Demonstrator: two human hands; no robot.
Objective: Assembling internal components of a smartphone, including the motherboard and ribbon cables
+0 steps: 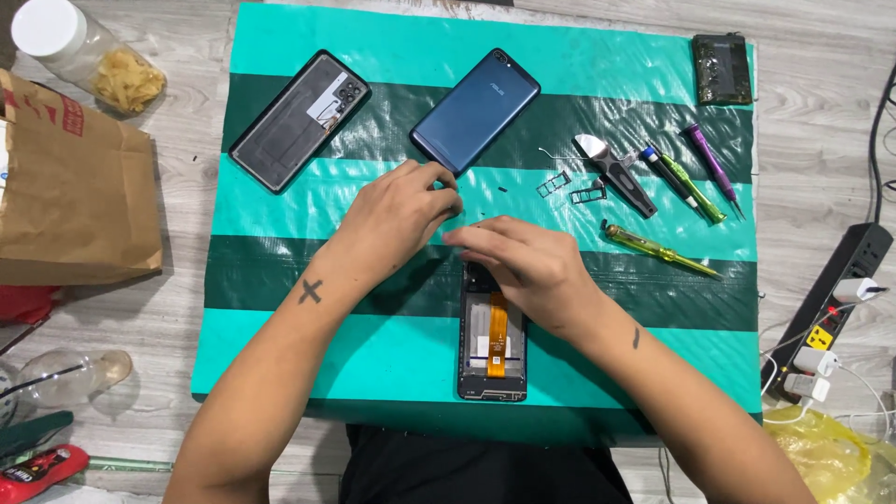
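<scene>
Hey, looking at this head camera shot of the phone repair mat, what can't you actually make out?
- Head view: top of the opened phone, covered by the right hand.
- Whatever the left hand pinches: too small, hidden by its fingers.
- Small dark specks on the green mat near the blue phone: too tiny to identify.
- Yellow bag: cut off by the frame's corner.

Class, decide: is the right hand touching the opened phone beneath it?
Touching. The head view shows the right hand lying directly over the top end of the opened phone, with no gap visible.
</scene>
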